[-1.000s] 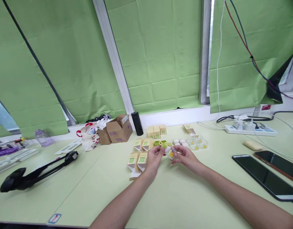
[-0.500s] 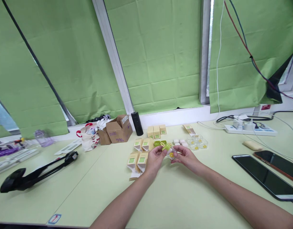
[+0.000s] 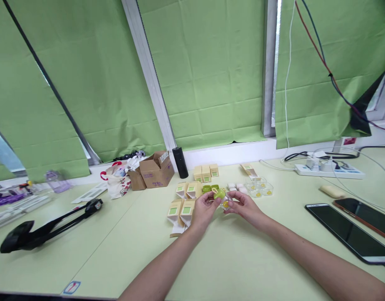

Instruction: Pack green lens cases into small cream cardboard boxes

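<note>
My left hand (image 3: 204, 211) and right hand (image 3: 247, 207) clamp a small, clear plastic container (image 3: 225, 204) with a rounded green cap (image 3: 220, 194) between them, apparently steadying it from opposite sides.

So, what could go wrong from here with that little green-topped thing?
Possibly two things. The green-topped container is small and held only by the fingers of the left hand and right hand, so it might slip. Also, the left hand is close to the small cartons with their flaps open, so a sideways move could knock one.
</note>
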Demonstrator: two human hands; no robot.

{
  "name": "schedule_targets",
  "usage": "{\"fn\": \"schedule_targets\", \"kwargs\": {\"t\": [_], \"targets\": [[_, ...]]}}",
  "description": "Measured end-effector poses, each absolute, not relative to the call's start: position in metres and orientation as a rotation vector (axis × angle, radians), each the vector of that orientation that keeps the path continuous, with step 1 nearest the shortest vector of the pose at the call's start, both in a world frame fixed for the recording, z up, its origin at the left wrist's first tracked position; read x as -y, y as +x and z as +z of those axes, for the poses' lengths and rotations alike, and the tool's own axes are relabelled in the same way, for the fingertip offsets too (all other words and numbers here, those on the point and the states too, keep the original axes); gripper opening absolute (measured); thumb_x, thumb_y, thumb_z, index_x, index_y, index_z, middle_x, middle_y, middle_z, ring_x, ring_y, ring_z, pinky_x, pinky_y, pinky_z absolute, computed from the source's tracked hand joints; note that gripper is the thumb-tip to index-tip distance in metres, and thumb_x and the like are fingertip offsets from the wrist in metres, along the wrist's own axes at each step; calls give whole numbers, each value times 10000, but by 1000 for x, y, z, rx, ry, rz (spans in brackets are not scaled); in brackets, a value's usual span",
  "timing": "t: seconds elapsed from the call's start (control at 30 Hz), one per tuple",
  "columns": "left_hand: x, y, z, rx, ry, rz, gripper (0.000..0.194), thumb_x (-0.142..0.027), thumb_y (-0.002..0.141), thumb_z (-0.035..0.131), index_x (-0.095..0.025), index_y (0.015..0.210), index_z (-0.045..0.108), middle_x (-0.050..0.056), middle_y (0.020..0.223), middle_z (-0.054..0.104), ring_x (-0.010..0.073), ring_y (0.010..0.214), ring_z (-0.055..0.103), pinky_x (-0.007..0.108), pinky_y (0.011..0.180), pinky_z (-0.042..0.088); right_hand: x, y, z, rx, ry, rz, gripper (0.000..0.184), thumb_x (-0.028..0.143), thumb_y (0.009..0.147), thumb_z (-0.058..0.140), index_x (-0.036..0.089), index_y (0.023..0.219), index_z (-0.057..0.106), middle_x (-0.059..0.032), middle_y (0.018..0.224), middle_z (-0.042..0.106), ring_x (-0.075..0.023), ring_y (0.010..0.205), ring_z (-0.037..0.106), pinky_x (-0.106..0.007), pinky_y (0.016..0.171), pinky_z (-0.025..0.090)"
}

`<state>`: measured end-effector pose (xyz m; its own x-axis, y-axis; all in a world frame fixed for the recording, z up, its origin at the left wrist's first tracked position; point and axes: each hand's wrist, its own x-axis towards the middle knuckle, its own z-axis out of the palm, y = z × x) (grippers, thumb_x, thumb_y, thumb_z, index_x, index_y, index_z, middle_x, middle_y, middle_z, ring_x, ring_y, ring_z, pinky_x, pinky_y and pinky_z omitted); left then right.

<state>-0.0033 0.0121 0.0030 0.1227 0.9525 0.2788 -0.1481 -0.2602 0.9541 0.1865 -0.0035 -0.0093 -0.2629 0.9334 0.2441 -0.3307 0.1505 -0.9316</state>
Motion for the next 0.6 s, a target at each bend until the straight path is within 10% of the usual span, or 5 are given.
{"fn": "schedule_targets", "kwargs": {"t": [0.6], "targets": [[-4,-4,7,-864,1537,1329,591,-474,690,941,-129,1137,767,166,1148,768,281,1011,735,413,948,572,0,191,-14,1466,-695,1251,498,446,713,919,219,1096,695,-87,1112,726,-283,1059,693,-437,920,570]]}}
